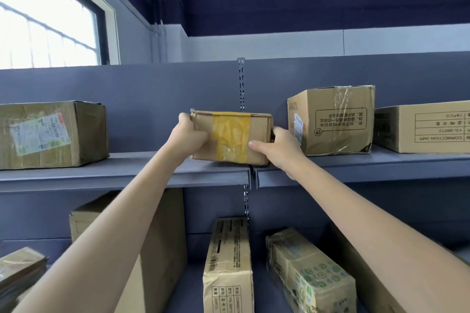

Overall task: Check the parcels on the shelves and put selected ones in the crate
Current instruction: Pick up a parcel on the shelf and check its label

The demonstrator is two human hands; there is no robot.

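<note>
You have both hands on one small cardboard parcel [230, 136] at the middle of the frame, banded with yellow tape and sitting on the upper shelf [122, 173] right where its two boards meet. Your left hand [189, 136] grips the parcel's left end, fingers curled over the top corner. Your right hand [276, 146] holds the right end, thumb laid across the front face and fingers wrapped round the side, out of sight.

Count four parcels on this upper shelf. Besides the one you hold, there is a taped brown box with a white label [49, 133] at the left edge of the frame, an upturned carton with printed text [333, 121] just right of your right hand, and a long flat carton marked "CORRECTION TAPE" [423, 127] at the right edge, also upside down.

On the lower shelf five parcels show: a tall plain carton [162, 236] behind your left forearm, a narrow barcoded box [229, 267] at bottom centre, a green-printed taped box [311, 274] to its right, a large carton [368, 284] under your right forearm, and a squashed taped parcel [20, 272] at lower left.

A bright window [45, 15] fills the upper left.
</note>
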